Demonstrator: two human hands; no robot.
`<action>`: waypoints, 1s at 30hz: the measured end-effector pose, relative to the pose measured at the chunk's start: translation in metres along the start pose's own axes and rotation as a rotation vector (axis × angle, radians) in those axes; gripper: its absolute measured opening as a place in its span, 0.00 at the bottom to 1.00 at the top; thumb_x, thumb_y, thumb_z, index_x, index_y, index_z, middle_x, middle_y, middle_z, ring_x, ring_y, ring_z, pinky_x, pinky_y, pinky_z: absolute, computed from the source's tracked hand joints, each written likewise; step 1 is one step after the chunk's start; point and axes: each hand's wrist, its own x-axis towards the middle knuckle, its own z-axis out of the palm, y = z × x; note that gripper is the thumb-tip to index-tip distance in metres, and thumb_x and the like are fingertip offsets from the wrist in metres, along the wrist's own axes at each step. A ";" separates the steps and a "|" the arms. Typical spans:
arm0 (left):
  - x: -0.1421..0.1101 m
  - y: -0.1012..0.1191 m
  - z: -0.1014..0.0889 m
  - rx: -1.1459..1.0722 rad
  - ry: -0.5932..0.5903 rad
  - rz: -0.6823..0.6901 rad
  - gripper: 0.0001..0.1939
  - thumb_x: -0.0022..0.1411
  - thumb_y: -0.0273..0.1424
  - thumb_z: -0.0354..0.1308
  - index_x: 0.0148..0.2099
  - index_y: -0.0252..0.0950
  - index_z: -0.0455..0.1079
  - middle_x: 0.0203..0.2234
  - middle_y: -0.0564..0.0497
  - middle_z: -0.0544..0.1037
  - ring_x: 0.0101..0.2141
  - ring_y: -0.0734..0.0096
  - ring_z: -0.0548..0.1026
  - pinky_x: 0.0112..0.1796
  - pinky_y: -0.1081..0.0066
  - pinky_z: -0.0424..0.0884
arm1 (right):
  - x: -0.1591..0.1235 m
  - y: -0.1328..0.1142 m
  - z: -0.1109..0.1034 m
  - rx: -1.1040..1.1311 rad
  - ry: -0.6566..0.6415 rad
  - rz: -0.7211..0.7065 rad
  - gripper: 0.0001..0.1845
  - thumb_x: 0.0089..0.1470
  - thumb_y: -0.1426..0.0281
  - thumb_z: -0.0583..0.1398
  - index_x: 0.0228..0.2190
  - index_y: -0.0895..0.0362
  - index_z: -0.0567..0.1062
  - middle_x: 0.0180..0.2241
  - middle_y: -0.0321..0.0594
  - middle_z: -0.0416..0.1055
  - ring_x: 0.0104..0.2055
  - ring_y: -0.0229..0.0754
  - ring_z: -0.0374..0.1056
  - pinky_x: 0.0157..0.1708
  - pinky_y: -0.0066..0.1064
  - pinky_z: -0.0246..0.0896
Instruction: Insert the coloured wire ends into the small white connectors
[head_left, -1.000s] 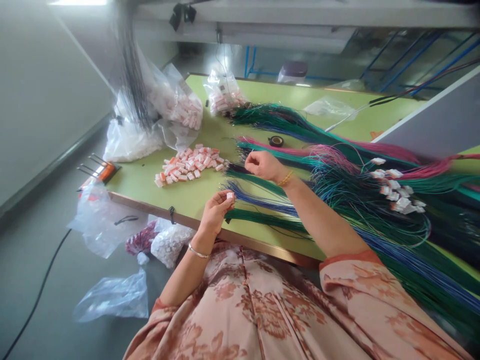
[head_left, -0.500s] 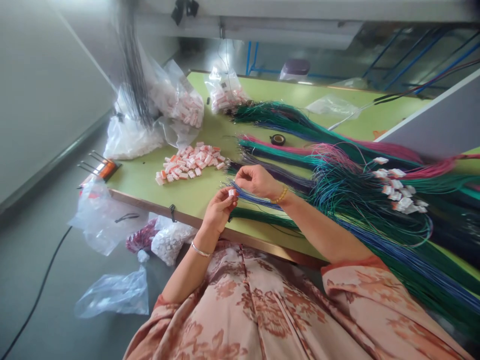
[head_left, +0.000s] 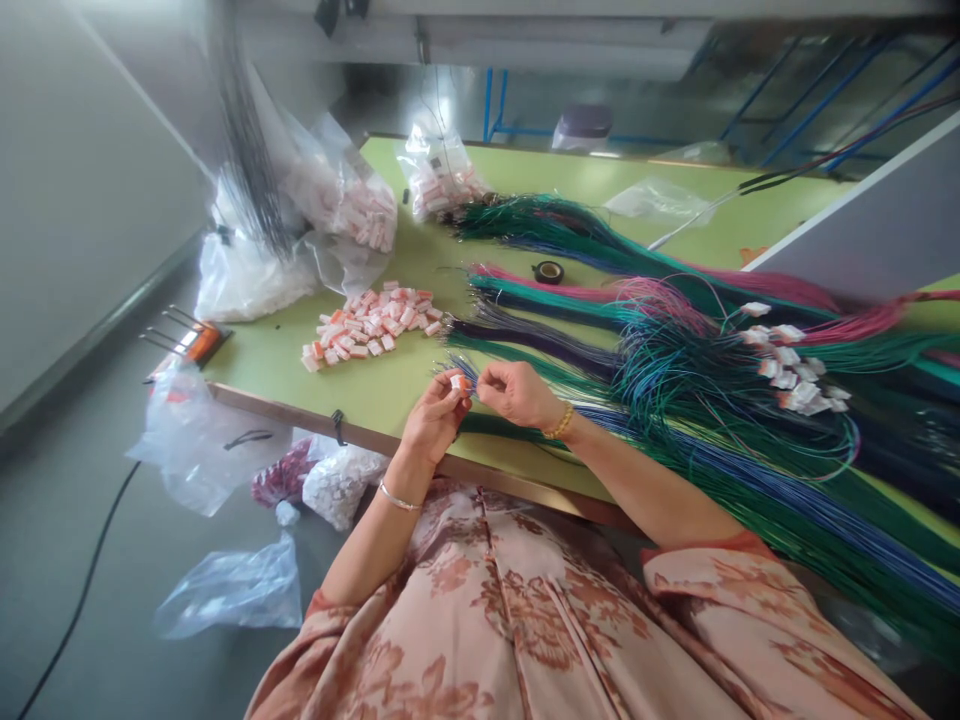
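My left hand (head_left: pixel 433 418) pinches a small white and orange connector housing (head_left: pixel 459 383) between thumb and fingers, above the near table edge. Close beside its right side is my right hand (head_left: pixel 517 393), fingers pinched together; a thin wire seems to be at its fingertips, but it is too fine to make out surely. Under and beyond the hands lie bundles of blue wires (head_left: pixel 645 425), dark and grey wires (head_left: pixel 555 340) and green wires, their metal-tipped ends toward the left. A pile of orange and white connector housings (head_left: pixel 371 325) lies to the left of the wires.
Wired connectors (head_left: pixel 799 370) lie in a cluster at right on the wire bundles. Black tape (head_left: pixel 548 272) sits behind the hands. Plastic bags of housings (head_left: pixel 360 215) stand at the back left. An orange pronged tool (head_left: pixel 199 345) is at the table's left corner. Bags hang below the edge.
My right hand has come down, level with the connector housing and close to it. My left hand has turned the housing slightly, so its orange part shows. The whole view has shifted a little.
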 end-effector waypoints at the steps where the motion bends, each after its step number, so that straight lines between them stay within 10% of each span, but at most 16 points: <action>1: 0.000 0.000 0.000 0.005 -0.001 0.001 0.17 0.47 0.27 0.70 0.41 0.37 0.73 0.33 0.52 0.73 0.33 0.78 0.70 0.35 0.76 0.67 | 0.000 0.000 0.000 -0.010 0.008 -0.001 0.08 0.48 0.67 0.58 0.24 0.59 0.72 0.19 0.31 0.64 0.22 0.31 0.54 0.24 0.25 0.48; 30: -0.004 -0.006 0.007 0.226 0.142 0.166 0.19 0.46 0.36 0.72 0.39 0.35 0.73 0.30 0.52 0.77 0.30 0.77 0.73 0.36 0.73 0.68 | -0.006 -0.001 0.009 -0.030 0.024 0.006 0.11 0.53 0.64 0.57 0.26 0.58 0.71 0.19 0.31 0.63 0.21 0.32 0.53 0.23 0.25 0.48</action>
